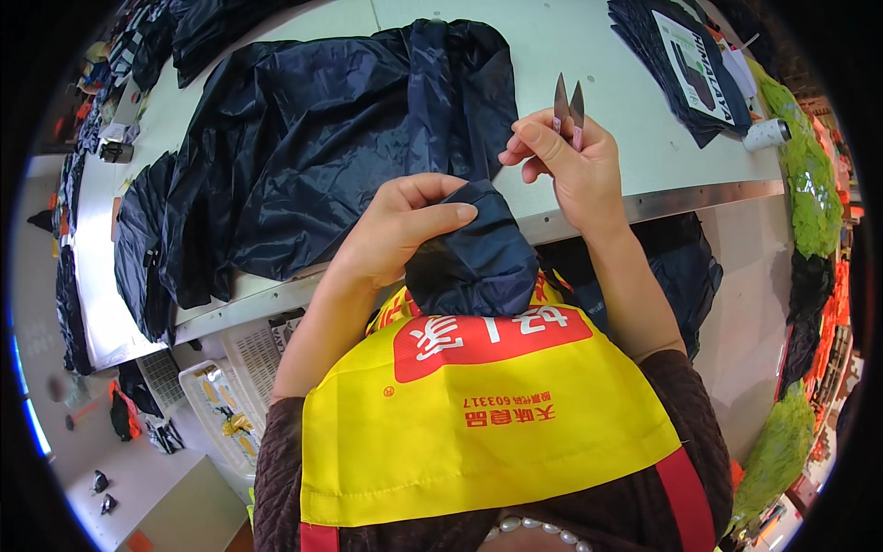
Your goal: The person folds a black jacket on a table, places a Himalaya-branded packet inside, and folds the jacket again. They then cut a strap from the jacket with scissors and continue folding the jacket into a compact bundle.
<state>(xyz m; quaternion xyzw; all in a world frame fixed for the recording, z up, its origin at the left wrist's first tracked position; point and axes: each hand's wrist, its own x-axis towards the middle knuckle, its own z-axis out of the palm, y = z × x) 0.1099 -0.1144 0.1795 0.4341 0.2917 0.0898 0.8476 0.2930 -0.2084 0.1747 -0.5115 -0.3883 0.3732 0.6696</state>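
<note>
Garment (349,138): one, navy | left hand (395,230) fingers pinch its fold | right hand (575,166) fingers grip one snips (568,106)

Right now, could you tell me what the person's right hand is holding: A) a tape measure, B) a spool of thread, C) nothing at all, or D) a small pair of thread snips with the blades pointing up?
D: the right hand pinches small thread snips with the twin blades pointing up over the white table, while the left hand grips a bunched piece of dark navy fabric.
</note>
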